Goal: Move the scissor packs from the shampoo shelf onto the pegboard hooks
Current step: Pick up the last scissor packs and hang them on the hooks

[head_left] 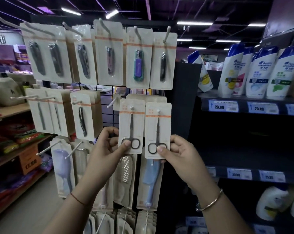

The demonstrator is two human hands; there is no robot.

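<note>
A: Where are the scissor packs?
B: Two hang side by side on pegboard hooks. The left hand [109, 146] has its grip pinched on the left scissor pack [132, 126]. The right hand [178, 149] pinches the right scissor pack [158, 130].
A: And the shampoo bottles [259, 71]?
B: On the shelf [244, 98], far right.

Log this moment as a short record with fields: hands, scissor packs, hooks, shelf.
left hand: pinches the lower end of the left scissor pack, thumb on the front
right hand: pinches the lower end of the right scissor pack, thumb on the front
hooks: a peg tip shows through the hole at the top of each pack, left hook, right hook
pack position: side by side, upright, in the middle row of the pegboard
shampoo shelf: to the right, shampoo bottles standing on it; no scissor packs visible there
</note>
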